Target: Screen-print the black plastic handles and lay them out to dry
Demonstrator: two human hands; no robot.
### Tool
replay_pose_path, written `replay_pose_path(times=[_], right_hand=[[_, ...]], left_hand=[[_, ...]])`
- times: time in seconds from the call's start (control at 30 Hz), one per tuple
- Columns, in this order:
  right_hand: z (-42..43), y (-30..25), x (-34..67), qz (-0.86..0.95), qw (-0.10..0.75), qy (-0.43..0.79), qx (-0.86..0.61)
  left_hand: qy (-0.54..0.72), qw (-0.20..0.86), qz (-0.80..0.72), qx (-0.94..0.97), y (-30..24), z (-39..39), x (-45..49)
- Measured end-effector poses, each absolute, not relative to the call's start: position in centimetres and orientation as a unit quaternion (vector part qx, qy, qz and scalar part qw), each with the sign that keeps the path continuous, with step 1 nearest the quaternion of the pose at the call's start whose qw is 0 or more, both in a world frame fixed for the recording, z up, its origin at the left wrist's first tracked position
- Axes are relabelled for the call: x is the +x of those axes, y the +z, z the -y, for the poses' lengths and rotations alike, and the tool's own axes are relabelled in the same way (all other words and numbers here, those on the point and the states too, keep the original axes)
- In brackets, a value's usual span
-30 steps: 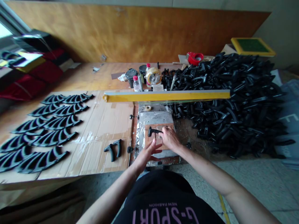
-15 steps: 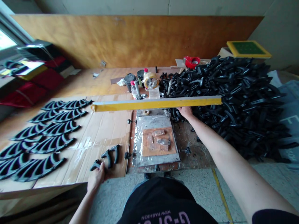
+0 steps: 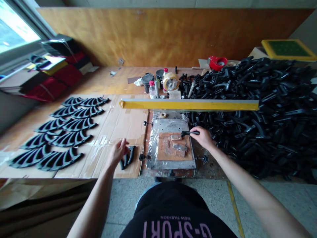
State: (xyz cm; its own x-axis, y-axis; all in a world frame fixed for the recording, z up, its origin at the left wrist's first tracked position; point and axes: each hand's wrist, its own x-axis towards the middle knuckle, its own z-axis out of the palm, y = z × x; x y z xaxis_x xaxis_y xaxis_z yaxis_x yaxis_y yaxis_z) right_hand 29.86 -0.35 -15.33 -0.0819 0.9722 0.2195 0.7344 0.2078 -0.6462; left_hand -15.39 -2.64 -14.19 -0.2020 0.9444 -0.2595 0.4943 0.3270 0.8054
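Note:
My right hand grips a black plastic piece by one end, over the right edge of the wooden block plate on the metal jig. My left hand is at the near right part of the cardboard, its fingers loosely apart and apparently holding nothing. Just beside and partly under it lie a few curved black plastic pieces; the hand hides some of them. Small clear blocks sit on the wooden plate.
Nested rows of black pieces lie on the cardboard at left. A large heap of black pieces covers the right side. A yellow-edged bar spans above the jig. Behind it stand bottles and a red tape dispenser.
My right hand has come back from the heap's edge to the jig with a black piece. My left hand has let go of a piece and lifted slightly. The view has shifted left.

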Motion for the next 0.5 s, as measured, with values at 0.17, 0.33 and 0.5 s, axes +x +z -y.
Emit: replay_pose_path(times=[0.17,0.33,0.5], right_hand=[[3.8,-18.5,23.1,0.810,0.298,0.177,-0.473],[4.5,-18.4,22.5,0.839,0.225,0.089,-0.487],[5.5,-17.9,25.8,0.752,0.292,0.205,-0.555]], left_hand=[[0.553,0.425,-0.509,0.504,-4.7,-2.6,-5.5],[0.573,0.469,-0.440,0.509,-0.9,-2.2,-1.7],[0.516,0.478,-0.515,0.491,-3.3,3.2,-3.5]])
